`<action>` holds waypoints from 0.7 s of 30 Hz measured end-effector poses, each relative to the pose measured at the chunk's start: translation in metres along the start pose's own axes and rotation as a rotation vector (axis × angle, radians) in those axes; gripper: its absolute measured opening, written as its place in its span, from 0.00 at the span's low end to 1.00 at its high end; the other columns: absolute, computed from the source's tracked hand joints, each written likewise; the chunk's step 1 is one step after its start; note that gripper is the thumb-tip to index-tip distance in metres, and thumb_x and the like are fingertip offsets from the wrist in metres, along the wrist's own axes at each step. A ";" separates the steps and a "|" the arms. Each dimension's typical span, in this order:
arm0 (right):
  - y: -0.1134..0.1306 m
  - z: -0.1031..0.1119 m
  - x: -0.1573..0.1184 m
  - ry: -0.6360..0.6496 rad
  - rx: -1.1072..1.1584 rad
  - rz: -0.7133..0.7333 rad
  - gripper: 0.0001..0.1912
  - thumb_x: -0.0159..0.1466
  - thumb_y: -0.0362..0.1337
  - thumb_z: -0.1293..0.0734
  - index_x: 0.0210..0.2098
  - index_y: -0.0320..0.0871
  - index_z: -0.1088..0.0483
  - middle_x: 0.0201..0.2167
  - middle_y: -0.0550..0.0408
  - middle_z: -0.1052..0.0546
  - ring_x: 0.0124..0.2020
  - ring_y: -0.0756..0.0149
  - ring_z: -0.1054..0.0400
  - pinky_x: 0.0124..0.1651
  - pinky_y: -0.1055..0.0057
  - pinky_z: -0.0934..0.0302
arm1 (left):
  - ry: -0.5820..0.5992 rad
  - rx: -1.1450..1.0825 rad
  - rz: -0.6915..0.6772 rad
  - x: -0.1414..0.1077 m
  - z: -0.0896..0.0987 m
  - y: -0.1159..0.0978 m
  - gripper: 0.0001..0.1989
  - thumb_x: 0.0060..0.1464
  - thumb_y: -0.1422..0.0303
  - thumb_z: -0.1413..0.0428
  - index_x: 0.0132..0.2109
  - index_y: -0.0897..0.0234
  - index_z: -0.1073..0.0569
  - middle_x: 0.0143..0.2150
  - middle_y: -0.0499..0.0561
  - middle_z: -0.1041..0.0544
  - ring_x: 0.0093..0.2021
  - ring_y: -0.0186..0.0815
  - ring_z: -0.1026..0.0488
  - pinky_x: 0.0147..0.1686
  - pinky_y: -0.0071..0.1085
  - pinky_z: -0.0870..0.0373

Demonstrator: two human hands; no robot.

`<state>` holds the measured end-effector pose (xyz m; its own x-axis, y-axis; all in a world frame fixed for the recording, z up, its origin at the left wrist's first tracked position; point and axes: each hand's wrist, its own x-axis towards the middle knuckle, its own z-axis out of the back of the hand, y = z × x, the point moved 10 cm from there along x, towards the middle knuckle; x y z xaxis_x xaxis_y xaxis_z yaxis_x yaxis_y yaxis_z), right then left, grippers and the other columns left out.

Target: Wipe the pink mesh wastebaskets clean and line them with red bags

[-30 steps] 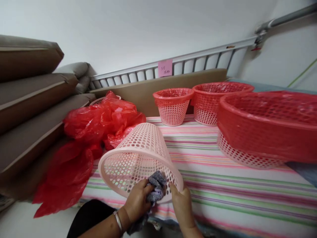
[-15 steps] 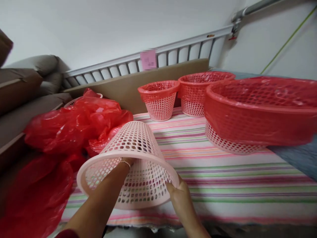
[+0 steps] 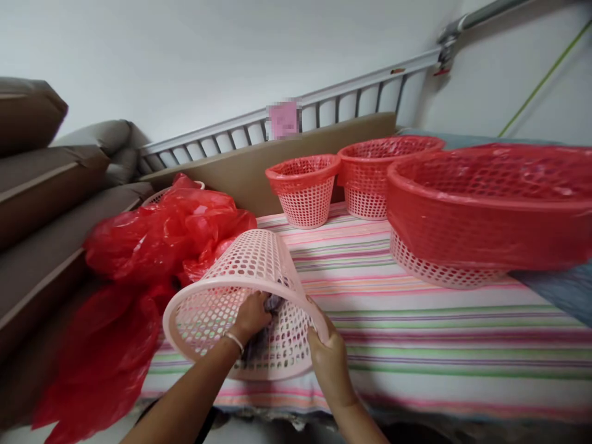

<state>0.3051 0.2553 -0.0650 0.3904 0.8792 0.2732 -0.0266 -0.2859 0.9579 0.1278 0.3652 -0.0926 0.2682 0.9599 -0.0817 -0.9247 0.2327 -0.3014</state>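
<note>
A pale pink plastic wastebasket [image 3: 252, 254] lies tipped on its side, its mouth towards me. My left hand [image 3: 254, 316] reaches in through the mouth, with fingers closed on a crumpled grey-purple cloth [image 3: 274, 303]. Part of that cloth hangs below the hand, against the basket's inner wall. At the right side of the rim, my right hand [image 3: 331, 354] grips the basket with its fingers wrapped round the edge.
Crumpled red plastic bags [image 3: 185, 225] are heaped at left, in front of stacked brown cushions [image 3: 41, 166]. On the striped cloth [image 3: 416, 333] stand a small lined basket [image 3: 308, 206], a second one [image 3: 367, 200] and a large one [image 3: 462, 228]. A radiator [image 3: 213, 145] runs behind.
My left hand has drawn back towards the basket's mouth, bringing the cloth into sight. My right hand keeps its hold on the rim. The whole view has shifted slightly.
</note>
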 end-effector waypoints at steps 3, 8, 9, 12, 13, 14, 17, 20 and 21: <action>0.000 -0.003 -0.003 0.046 0.035 0.020 0.27 0.56 0.32 0.40 0.55 0.40 0.33 0.53 0.49 0.28 0.54 0.61 0.34 0.59 0.63 0.42 | 0.008 0.049 -0.032 -0.053 -0.012 -0.007 0.19 0.45 0.72 0.42 0.47 0.65 0.27 0.46 0.57 0.25 0.47 0.44 0.28 0.48 0.36 0.33; 0.001 0.000 -0.010 0.036 0.029 0.019 0.25 0.55 0.33 0.39 0.53 0.42 0.31 0.51 0.49 0.26 0.52 0.60 0.32 0.57 0.63 0.39 | 0.009 0.068 -0.091 -0.123 -0.024 -0.015 0.18 0.47 0.70 0.45 0.47 0.62 0.27 0.50 0.56 0.26 0.48 0.42 0.29 0.48 0.32 0.34; 0.001 0.000 -0.011 0.036 0.032 0.010 0.25 0.55 0.33 0.38 0.53 0.42 0.31 0.50 0.49 0.26 0.52 0.60 0.32 0.56 0.63 0.38 | 0.019 0.078 -0.101 -0.128 -0.025 -0.015 0.18 0.46 0.71 0.45 0.47 0.61 0.27 0.49 0.55 0.26 0.48 0.42 0.29 0.48 0.32 0.34; -0.001 0.000 -0.011 0.053 0.049 -0.016 0.26 0.55 0.34 0.39 0.53 0.41 0.30 0.51 0.49 0.26 0.51 0.60 0.32 0.56 0.64 0.38 | 0.038 0.119 -0.125 -0.121 -0.022 -0.017 0.21 0.43 0.75 0.45 0.47 0.61 0.27 0.48 0.55 0.26 0.46 0.43 0.29 0.46 0.35 0.33; -0.001 -0.001 -0.010 0.065 0.055 -0.022 0.26 0.54 0.33 0.39 0.53 0.41 0.31 0.51 0.50 0.27 0.52 0.60 0.32 0.57 0.64 0.40 | 0.030 0.127 -0.124 -0.111 -0.018 -0.017 0.20 0.44 0.76 0.45 0.47 0.62 0.27 0.47 0.56 0.25 0.46 0.44 0.29 0.46 0.36 0.33; -0.001 -0.002 -0.009 0.077 0.060 -0.026 0.27 0.54 0.32 0.40 0.53 0.41 0.31 0.52 0.50 0.27 0.52 0.61 0.32 0.58 0.63 0.41 | 0.015 0.131 -0.119 -0.097 -0.012 -0.017 0.19 0.45 0.76 0.46 0.46 0.63 0.27 0.47 0.58 0.25 0.46 0.44 0.29 0.47 0.37 0.33; 0.001 -0.003 -0.008 0.092 0.063 -0.039 0.28 0.52 0.31 0.40 0.53 0.42 0.30 0.53 0.51 0.28 0.53 0.61 0.33 0.59 0.63 0.42 | -0.046 0.103 -0.099 -0.041 0.008 -0.015 0.15 0.53 0.76 0.49 0.48 0.62 0.27 0.49 0.58 0.26 0.50 0.44 0.30 0.51 0.41 0.35; -0.001 -0.002 -0.006 0.081 0.078 -0.072 0.28 0.51 0.30 0.40 0.52 0.42 0.30 0.51 0.51 0.27 0.53 0.59 0.33 0.58 0.63 0.41 | -0.099 0.024 -0.075 0.013 0.022 -0.010 0.15 0.60 0.66 0.48 0.53 0.61 0.32 0.56 0.55 0.31 0.52 0.42 0.31 0.51 0.46 0.34; -0.002 -0.001 -0.005 0.076 0.083 -0.081 0.28 0.51 0.30 0.40 0.52 0.42 0.30 0.51 0.50 0.27 0.53 0.59 0.33 0.58 0.62 0.41 | -0.111 -0.006 -0.073 0.027 0.024 -0.008 0.16 0.60 0.64 0.47 0.54 0.62 0.32 0.56 0.55 0.31 0.52 0.42 0.31 0.50 0.46 0.33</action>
<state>0.3025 0.2517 -0.0683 0.3170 0.9263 0.2038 0.0801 -0.2402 0.9674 0.1360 0.3934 -0.0701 0.3027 0.9520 0.0462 -0.9021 0.3019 -0.3082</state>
